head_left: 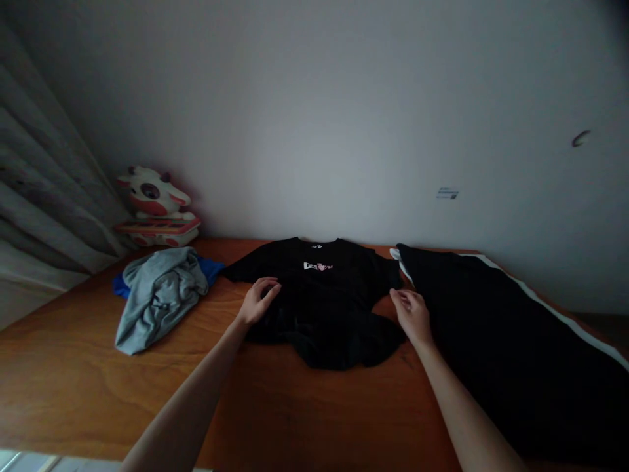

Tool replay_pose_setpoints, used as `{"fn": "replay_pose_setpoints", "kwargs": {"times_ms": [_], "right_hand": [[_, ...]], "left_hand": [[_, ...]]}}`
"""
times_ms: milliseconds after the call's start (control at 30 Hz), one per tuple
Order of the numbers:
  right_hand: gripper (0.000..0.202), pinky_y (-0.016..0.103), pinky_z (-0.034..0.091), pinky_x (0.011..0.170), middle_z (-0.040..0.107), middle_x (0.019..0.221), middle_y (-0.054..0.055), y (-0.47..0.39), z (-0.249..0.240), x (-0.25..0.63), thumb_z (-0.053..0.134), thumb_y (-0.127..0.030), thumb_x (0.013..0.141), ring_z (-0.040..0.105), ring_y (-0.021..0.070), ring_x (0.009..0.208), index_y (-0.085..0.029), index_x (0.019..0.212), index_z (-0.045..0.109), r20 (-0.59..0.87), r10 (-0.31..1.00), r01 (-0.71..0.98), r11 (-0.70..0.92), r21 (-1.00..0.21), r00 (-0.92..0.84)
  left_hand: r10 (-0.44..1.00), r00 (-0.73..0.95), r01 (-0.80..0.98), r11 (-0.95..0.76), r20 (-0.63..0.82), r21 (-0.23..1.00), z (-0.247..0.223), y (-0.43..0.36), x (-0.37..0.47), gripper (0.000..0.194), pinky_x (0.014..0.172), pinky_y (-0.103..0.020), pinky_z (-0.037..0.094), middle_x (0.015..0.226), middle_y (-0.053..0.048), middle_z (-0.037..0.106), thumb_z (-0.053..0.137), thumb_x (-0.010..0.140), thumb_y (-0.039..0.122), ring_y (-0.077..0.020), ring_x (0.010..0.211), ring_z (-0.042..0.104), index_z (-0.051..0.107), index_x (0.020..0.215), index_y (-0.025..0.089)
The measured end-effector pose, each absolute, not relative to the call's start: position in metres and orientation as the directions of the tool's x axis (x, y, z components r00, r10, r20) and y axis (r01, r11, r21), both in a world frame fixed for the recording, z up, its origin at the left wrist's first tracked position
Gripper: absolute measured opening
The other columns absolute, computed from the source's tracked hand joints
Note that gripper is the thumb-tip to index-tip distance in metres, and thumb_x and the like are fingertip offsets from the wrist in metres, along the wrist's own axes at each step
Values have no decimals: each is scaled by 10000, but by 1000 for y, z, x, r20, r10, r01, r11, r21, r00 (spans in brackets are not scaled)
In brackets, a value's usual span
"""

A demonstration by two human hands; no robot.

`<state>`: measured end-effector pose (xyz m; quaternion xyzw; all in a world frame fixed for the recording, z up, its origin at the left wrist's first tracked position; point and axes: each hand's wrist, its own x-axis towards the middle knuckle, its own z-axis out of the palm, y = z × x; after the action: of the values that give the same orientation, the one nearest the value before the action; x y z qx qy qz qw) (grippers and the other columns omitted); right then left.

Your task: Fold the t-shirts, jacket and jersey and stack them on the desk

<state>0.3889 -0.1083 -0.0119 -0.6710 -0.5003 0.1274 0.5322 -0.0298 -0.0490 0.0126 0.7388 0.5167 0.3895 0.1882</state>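
A black short-sleeved T-shirt [339, 295] lies front up on the wooden surface, its neckline toward the wall and a small pale and pink print on the chest. Its lower part is bunched and wavy. My left hand [259, 301] is at the shirt's left side below the sleeve, with fingers curved and the thumb apart from them. At the right sleeve's hem is my right hand [411, 314], fingertips drawn together on the sleeve's lower corner.
On the left, a crumpled grey garment [160, 288] lies over a blue cloth [210, 269]. Behind them stands a cow-shaped toy keyboard [157, 210] beside a curtain [44, 177]. A large black cloth with a white stripe [515, 347] covers the right side. The wall [314, 131] borders the back.
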Motion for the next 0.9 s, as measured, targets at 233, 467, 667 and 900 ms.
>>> {"fn": "replay_pose_setpoints", "kwargs": {"times_ms": [233,467,667,900], "right_hand": [[487,414,513,977,697,1127,105,-166,-1,377,678,-666,797,663,294,1080,-222,990,735,345,938,745,260,-614,-44],[161,362,552,772,691,833,47,-181,-7,373,617,-389,819,690,246,815,-243,889,613,514,857,791,327,-517,-18],[303,426,527,907,678,1047,109,-182,-4,379,648,-417,828,672,275,1007,-232,1031,523,730,532,720,287,-632,429],[537,419,513,887,663,1067,130,-178,-7,388,676,-631,768,637,286,999,-203,1068,552,497,479,520,95,-849,723]], "left_hand": [[856,398,727,-514,330,456,17,-114,-43,680,1117,-489,450,1354,-154,649,626,850,619,-334,1268,598,568,1372,186],[804,485,759,-582,343,292,15,-138,-56,558,1100,-464,464,1341,-146,649,613,817,378,-312,1240,610,581,1337,178],[849,290,734,-494,442,466,9,-129,-55,235,851,-361,562,987,-88,712,473,942,363,-235,920,692,651,997,219],[811,-399,402,-265,428,876,17,-128,-60,423,578,-246,485,762,24,599,502,915,602,-160,653,591,529,1111,229]]}}
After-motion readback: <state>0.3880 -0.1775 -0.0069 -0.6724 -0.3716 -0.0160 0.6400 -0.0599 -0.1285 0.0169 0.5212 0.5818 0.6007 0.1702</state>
